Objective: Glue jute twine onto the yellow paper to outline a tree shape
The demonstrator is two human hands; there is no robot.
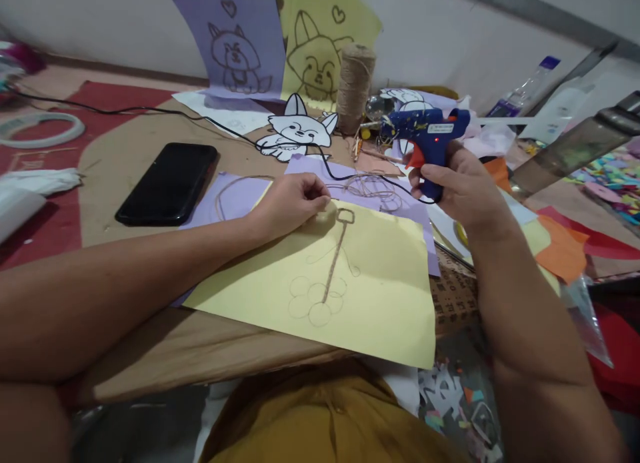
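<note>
a blue plastic hot glue gun [425, 138] is gripped in the right hand [463, 186], while thin brown twine [336, 253] is pinched by the left hand [290, 203] on a pale yellow paper sheet [380, 296].

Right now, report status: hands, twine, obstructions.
Right hand grips blue glue gun, raised off the desk. Left hand pins twine on yellow paper. Gun's black cord trails across the work.
</note>
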